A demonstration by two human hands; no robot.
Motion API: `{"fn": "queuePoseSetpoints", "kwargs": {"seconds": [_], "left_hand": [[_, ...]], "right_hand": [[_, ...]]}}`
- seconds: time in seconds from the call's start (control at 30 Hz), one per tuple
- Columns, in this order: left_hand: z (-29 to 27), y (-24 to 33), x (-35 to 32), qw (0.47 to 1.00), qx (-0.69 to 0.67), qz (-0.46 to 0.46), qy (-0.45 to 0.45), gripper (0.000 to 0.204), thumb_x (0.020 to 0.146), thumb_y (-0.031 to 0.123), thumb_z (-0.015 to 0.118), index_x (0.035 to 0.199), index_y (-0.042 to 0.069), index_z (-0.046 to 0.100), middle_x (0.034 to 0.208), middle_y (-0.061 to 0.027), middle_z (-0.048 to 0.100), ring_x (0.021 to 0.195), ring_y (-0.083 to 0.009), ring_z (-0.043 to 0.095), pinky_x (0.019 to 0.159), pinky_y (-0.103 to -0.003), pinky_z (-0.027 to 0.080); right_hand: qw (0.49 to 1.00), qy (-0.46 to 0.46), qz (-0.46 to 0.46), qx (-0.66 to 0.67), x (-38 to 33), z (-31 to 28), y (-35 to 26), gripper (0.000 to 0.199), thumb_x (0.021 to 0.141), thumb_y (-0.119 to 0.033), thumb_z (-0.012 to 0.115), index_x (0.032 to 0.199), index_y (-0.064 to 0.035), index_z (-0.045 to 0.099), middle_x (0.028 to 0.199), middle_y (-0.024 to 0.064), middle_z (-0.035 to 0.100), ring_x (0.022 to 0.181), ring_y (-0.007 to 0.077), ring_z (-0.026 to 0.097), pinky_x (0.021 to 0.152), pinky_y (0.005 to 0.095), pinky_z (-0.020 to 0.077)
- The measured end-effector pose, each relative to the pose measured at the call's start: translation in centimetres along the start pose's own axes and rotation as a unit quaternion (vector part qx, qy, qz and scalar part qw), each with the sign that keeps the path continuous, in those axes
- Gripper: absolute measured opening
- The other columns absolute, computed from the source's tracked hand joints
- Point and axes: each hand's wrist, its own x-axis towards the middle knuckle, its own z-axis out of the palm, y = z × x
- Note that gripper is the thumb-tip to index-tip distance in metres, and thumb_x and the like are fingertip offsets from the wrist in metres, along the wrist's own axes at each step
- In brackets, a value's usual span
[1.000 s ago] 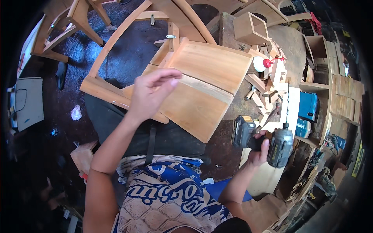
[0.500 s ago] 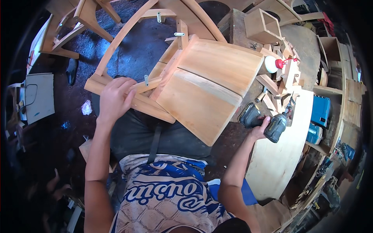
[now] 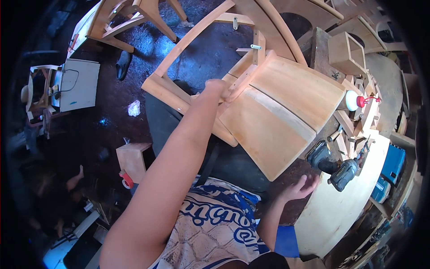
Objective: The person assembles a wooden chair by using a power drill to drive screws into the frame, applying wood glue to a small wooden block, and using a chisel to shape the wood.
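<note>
The wooden chair [image 3: 268,103] lies tipped over on the person's lap and the desk [image 3: 340,215], seat panel facing up, apparently so its frame can be worked on. Its long axis runs from the lower right up to the curved back rails at upper left. The left hand [image 3: 217,87] is closed on a frame rail beside the seat, seemingly steadying it. The right hand [image 3: 300,188] hovers open and empty, just beside the cordless drill [image 3: 333,166] resting on the desk.

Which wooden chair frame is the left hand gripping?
The near chair frame with the pale seat panel, under the left hand; the other frame stands untouched beyond.
</note>
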Motion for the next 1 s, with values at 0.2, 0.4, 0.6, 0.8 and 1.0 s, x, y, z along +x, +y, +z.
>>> {"fn": "queuePoseSetpoints", "kwargs": {"seconds": [0.2, 0.4, 0.6, 0.8, 1.0], "left_hand": [[1.5, -2.3, 1.6, 0.999, 0.007, -0.02, -0.033, 0.077, 0.065, 0.06, 0.083, 0.118, 0.005, 0.074, 0.124, -0.0172, 0.071, 0.119, -0.0318, 0.066, 0.101, -0.043, 0.052], [1.6, -0.3, 1.6, 1.0, 0.022, -0.011, -0.013, 0.069, 0.066, 0.057, 0.084, 0.116, 0.011, 0.076, 0.123, -0.014, 0.072, 0.117, -0.0306, 0.067, 0.1, -0.043, 0.053], [1.7, -0.1, 1.4, 0.999, 0.042, -0.033, 0.006, 0.062, 0.069, 0.056, 0.082, 0.115, 0.014, 0.078, 0.122, -0.0126, 0.073, 0.116, -0.0298, 0.068, 0.099, -0.042, 0.053], [1.8, -0.3, 1.3, 0.998, 0.056, -0.026, 0.018, 0.061, 0.071, 0.058, 0.08, 0.115, 0.017, 0.078, 0.119, -0.0119, 0.074, 0.113, -0.0298, 0.069, 0.097, -0.042, 0.054], [1.2, 0.7, 0.8, 0.998, 0.053, -0.023, 0.008, 0.059, 0.071, 0.053, 0.081, 0.114, 0.013, 0.078, 0.119, -0.0142, 0.074, 0.114, -0.0306, 0.069, 0.098, -0.042, 0.054]], "right_hand": [[0.95, -0.269, 0.092, 0.131, -1.0, 5.2, -8.1, 0.076, 0.088, -0.006, 0.065, 0.155, 0.0044, 0.03, 0.148, 0.0185, 0.044, 0.134, 0.0267, 0.046, 0.112, 0.0389, 0.0373], [0.931, -0.303, 0.124, 0.164, 0.0, 6.4, -8.8, 0.094, 0.083, 0.003, 0.063, 0.161, 0.0026, 0.01, 0.163, 0.0189, 0.025, 0.149, 0.0278, 0.03, 0.121, 0.0393, 0.0246], [0.934, -0.295, 0.13, 0.157, -0.1, 6.5, -9.1, 0.093, 0.083, 0.006, 0.06, 0.161, 0.0035, 0.01, 0.159, 0.0205, 0.032, 0.144, 0.0272, 0.037, 0.118, 0.0371, 0.0306], [0.938, -0.292, 0.125, 0.139, -0.2, 6.6, -8.9, 0.092, 0.084, 0.006, 0.061, 0.161, 0.0036, 0.011, 0.159, 0.0201, 0.033, 0.144, 0.0269, 0.038, 0.118, 0.0369, 0.0306], [0.932, -0.285, 0.156, 0.164, -0.3, 6.7, -9.0, 0.092, 0.084, 0.005, 0.062, 0.161, 0.0039, 0.011, 0.159, 0.0196, 0.032, 0.144, 0.0264, 0.038, 0.118, 0.0368, 0.0306]]}}
